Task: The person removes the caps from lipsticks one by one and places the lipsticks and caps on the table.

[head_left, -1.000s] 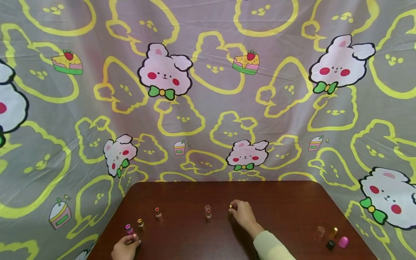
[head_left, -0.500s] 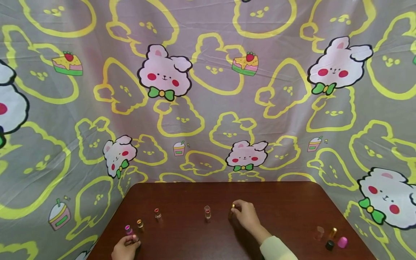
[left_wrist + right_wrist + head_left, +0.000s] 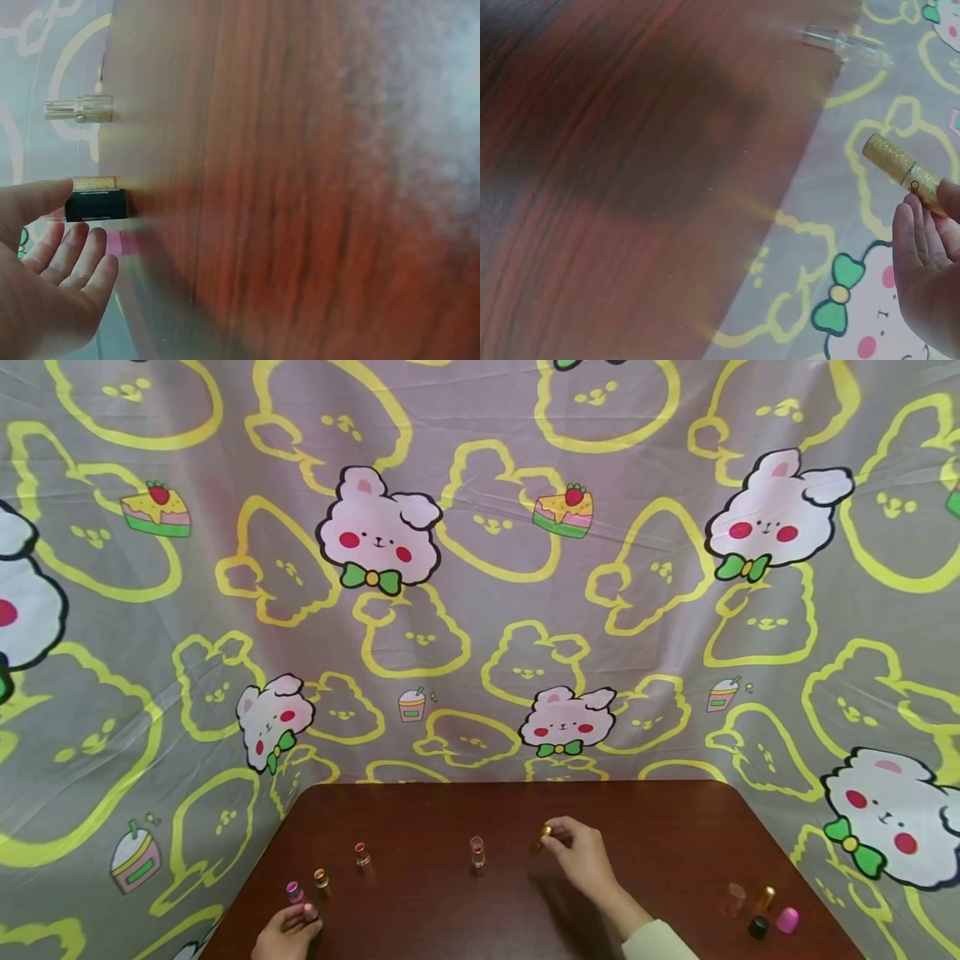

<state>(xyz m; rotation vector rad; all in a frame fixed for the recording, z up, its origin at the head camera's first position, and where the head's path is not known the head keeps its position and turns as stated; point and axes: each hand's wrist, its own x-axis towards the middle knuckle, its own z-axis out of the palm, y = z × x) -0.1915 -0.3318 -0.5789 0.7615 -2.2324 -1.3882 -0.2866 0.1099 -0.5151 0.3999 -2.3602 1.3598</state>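
Observation:
At the table's left, my left hand [image 3: 285, 933] pinches a lipstick with a black base [image 3: 97, 204] and pinkish tip [image 3: 310, 912], thumb on one side and fingers on the other. Beside it stand uncapped lipsticks: a magenta one [image 3: 294, 892], a gold one [image 3: 321, 878] and a clear-based red one [image 3: 362, 854]. My right hand [image 3: 587, 857] pinches a glittery gold lipstick tube [image 3: 894, 163] by one end, right of the table's middle. In the head view it appears raised above the tabletop. A clear-capped lipstick [image 3: 477, 853] stands to its left.
Loose caps lie at the table's right: a clear one [image 3: 734, 900], a gold one [image 3: 767, 897], a black one [image 3: 758, 928] and a pink one [image 3: 787, 920]. A cartoon-print curtain [image 3: 465, 568] surrounds the dark wooden table [image 3: 420, 910] at the back and sides.
My right hand has moved right and slightly upward with the gold lipstick tube, which now shows more clearly. My left hand has kept its place and its hold on the black-based lipstick.

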